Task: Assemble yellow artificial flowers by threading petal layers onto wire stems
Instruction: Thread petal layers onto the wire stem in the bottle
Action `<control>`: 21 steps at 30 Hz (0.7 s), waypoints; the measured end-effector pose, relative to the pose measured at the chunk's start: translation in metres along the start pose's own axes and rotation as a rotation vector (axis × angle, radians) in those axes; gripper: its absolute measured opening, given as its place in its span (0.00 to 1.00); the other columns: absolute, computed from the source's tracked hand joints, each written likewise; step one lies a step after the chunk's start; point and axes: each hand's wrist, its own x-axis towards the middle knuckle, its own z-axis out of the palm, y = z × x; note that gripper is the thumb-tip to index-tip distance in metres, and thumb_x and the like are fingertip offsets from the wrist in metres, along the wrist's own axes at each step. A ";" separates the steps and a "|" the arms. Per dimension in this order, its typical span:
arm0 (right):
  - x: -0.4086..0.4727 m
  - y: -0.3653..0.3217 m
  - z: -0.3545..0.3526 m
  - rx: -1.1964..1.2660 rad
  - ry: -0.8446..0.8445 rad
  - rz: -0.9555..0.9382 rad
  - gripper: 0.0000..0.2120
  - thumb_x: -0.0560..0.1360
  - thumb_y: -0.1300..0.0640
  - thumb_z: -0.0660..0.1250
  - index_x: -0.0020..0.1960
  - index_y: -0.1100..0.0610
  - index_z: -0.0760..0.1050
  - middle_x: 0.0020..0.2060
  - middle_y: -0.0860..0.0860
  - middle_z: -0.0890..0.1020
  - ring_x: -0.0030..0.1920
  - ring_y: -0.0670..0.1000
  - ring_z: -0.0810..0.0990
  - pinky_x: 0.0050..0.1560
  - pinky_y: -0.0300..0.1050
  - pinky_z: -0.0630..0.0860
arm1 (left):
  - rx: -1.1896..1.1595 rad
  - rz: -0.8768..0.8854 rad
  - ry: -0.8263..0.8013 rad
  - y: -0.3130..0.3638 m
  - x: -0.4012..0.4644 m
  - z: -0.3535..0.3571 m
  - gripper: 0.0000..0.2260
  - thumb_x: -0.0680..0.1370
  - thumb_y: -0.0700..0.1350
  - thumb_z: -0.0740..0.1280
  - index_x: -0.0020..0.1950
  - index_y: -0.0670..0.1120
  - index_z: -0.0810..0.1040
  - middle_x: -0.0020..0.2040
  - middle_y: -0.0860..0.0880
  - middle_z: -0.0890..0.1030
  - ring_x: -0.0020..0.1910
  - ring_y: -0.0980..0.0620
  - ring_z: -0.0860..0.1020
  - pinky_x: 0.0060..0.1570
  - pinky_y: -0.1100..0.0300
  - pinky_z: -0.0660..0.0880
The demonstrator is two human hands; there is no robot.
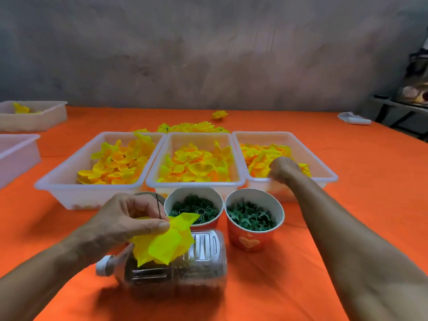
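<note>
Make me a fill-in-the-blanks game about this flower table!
1. The right hand reaches into the ___ tray of the three in the row.
2. The left hand pinches yellow petals on a thin ___.
3. The tablecloth is ___.
4. Two paper cups hold ___ plastic pieces.

Missing words: right; wire; orange; green

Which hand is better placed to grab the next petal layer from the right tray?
Right. The right hand already reaches into the right tray among its petals, while the left hand is occupied pinching the wire stem with yellow petals on it.
</note>
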 end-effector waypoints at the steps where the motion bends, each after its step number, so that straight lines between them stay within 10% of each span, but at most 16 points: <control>1: 0.000 -0.003 -0.001 0.003 -0.042 -0.014 0.17 0.76 0.63 0.59 0.64 0.62 0.74 0.65 0.59 0.74 0.64 0.59 0.73 0.59 0.46 0.72 | 0.003 0.001 0.005 0.000 -0.001 0.000 0.04 0.59 0.38 0.75 0.30 0.40 0.81 0.34 0.47 0.81 0.34 0.55 0.79 0.34 0.67 0.75; 6: 0.008 -0.008 0.001 -0.124 -0.182 -0.114 0.17 0.78 0.64 0.59 0.66 0.61 0.73 0.66 0.57 0.74 0.66 0.58 0.72 0.64 0.47 0.69 | -0.029 -0.010 0.031 0.002 -0.002 0.003 0.05 0.60 0.37 0.74 0.30 0.40 0.79 0.36 0.44 0.78 0.36 0.54 0.78 0.36 0.65 0.74; 14: 0.010 0.006 0.011 0.237 0.210 -0.073 0.16 0.69 0.62 0.74 0.55 0.62 0.81 0.56 0.61 0.81 0.58 0.58 0.78 0.58 0.47 0.71 | -0.064 0.032 -0.012 -0.006 0.002 0.000 0.05 0.59 0.39 0.75 0.28 0.43 0.79 0.36 0.43 0.78 0.36 0.53 0.77 0.37 0.64 0.74; 21: 0.007 0.004 0.013 0.404 0.217 -0.152 0.14 0.77 0.55 0.66 0.56 0.64 0.80 0.55 0.61 0.81 0.57 0.59 0.78 0.56 0.51 0.72 | -0.036 0.082 -0.027 -0.012 0.004 -0.004 0.07 0.59 0.39 0.77 0.28 0.43 0.80 0.37 0.42 0.79 0.37 0.53 0.78 0.38 0.63 0.74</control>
